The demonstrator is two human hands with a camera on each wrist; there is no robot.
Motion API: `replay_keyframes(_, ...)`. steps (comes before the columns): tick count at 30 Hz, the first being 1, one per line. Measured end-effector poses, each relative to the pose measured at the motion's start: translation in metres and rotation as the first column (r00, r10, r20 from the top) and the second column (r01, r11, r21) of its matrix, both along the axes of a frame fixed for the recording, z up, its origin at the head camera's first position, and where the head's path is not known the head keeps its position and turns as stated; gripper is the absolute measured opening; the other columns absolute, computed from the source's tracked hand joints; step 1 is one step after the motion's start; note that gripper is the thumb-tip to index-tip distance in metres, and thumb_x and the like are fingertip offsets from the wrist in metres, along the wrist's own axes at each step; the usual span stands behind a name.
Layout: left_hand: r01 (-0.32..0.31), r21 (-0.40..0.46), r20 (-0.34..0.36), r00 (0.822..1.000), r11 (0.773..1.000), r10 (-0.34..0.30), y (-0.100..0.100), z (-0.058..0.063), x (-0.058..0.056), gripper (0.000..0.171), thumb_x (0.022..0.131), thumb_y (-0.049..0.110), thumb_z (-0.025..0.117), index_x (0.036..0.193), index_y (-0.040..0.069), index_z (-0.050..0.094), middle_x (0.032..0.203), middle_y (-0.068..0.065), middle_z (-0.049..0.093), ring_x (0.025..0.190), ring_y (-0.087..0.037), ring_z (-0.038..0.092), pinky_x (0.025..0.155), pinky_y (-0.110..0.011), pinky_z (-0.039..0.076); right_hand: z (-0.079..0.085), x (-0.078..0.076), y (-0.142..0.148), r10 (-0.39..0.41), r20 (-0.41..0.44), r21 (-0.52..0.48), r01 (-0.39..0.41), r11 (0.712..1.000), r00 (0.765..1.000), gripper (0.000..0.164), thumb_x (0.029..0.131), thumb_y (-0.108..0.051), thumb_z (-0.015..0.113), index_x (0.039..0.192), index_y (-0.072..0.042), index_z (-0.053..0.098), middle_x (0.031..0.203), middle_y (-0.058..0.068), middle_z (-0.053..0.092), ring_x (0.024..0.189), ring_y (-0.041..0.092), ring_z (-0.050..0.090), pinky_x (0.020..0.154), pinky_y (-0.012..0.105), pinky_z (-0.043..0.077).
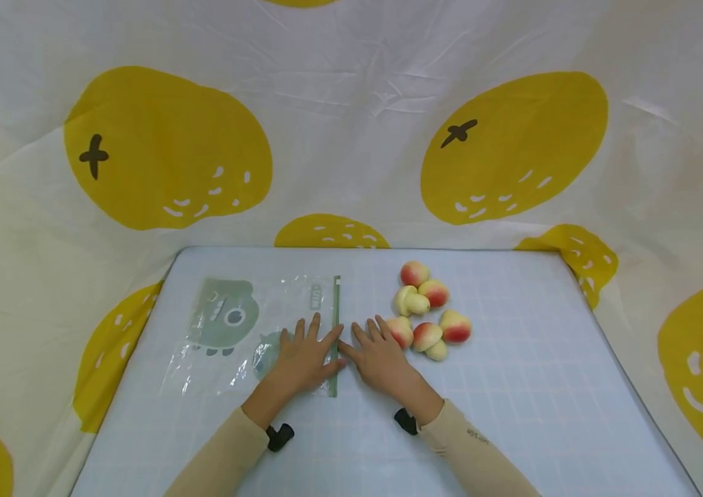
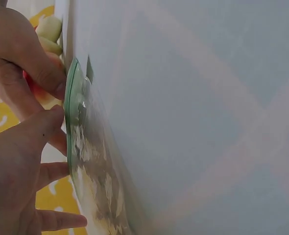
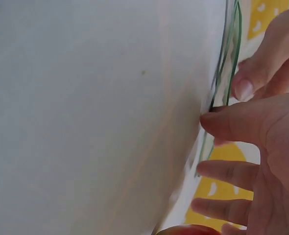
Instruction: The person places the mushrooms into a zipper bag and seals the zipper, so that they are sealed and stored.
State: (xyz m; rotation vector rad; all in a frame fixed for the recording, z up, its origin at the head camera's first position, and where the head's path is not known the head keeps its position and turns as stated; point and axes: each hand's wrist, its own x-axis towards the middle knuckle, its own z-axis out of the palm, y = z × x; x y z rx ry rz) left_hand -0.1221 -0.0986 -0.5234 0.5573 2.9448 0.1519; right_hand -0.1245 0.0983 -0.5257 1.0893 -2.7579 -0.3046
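Observation:
A clear zip bag [image 1: 289, 304] with a green cartoon monster print lies flat, its green zip edge [image 1: 336, 297] facing right. My left hand [image 1: 304, 355] rests over the bag beside that edge, fingers spread and thumb reaching across the zip. From the right, my right hand [image 1: 382, 359] comes up to the same edge with its thumb at the zip and its fingers fairly straight. In the left wrist view, the zip edge [image 2: 72, 98] stands slightly raised, with both thumbs close by. The right wrist view shows two green lips [image 3: 236, 54] of the bag's mouth a little apart.
Several toy mushrooms [image 1: 428, 337] with red and yellow caps are grouped just right of my right hand. A pale checked cloth covers the table [image 1: 531, 400]. Behind and beside it hangs a white curtain [image 1: 351, 138] with yellow fruit prints.

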Motion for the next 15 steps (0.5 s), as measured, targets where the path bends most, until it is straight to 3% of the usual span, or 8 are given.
replay_keyframes(9,0.067,-0.073,-0.117,0.99,0.995,-0.075,0.0001,0.0053,-0.0078,0.06,0.09,0.059,0.064,0.134,0.018,0.059,0.149,-0.023,0.043,0.132,-0.046,0.043,0.098,-0.071,0.034,0.0017,0.0002,-0.001,0.007,-0.001,-0.009,-0.007,1.0,1.0,0.041,0.097,-0.028,0.061,0.137,-0.036,0.062,0.135,0.009,0.061,0.121,0.039,0.055,0.112,0.053,0.029)
replay_keyframes(15,0.064,-0.044,-0.118,0.991,0.997,-0.069,-0.0038,0.0004,-0.0087,0.042,0.089,0.038,0.069,0.126,0.02,0.061,0.145,-0.021,0.048,0.126,-0.044,0.048,0.095,-0.068,0.039,0.0017,-0.0005,-0.0022,0.0,0.012,0.007,0.0,1.0,1.0,0.043,0.096,-0.028,0.061,0.139,-0.034,0.061,0.135,0.008,0.06,0.121,0.038,0.055,0.112,0.053,0.029)
